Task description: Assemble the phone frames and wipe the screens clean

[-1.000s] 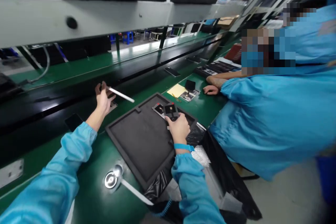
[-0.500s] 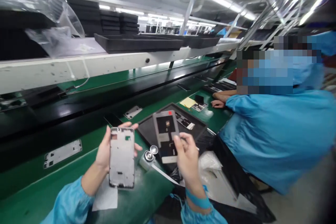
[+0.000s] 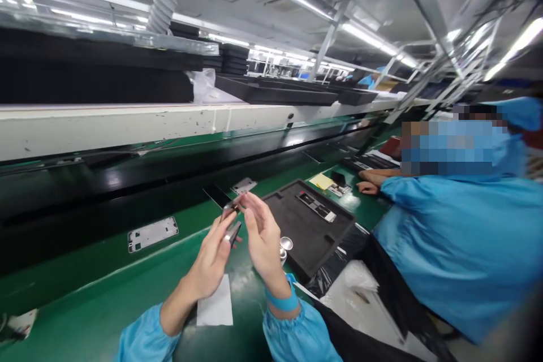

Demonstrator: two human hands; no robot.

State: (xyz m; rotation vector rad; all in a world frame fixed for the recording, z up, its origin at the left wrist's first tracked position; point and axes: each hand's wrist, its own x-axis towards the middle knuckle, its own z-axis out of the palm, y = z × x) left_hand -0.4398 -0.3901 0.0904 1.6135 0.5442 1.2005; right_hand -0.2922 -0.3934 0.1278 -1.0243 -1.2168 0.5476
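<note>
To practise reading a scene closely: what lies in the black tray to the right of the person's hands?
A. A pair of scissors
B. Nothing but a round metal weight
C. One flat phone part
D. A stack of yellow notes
C: a single flat part lies in the black tray, while the yellow note sits beyond it on the green bench and the round metal piece stands at the tray's near edge.

Bright overhead tube lights; glare on belt; edges warped, blurred
</note>
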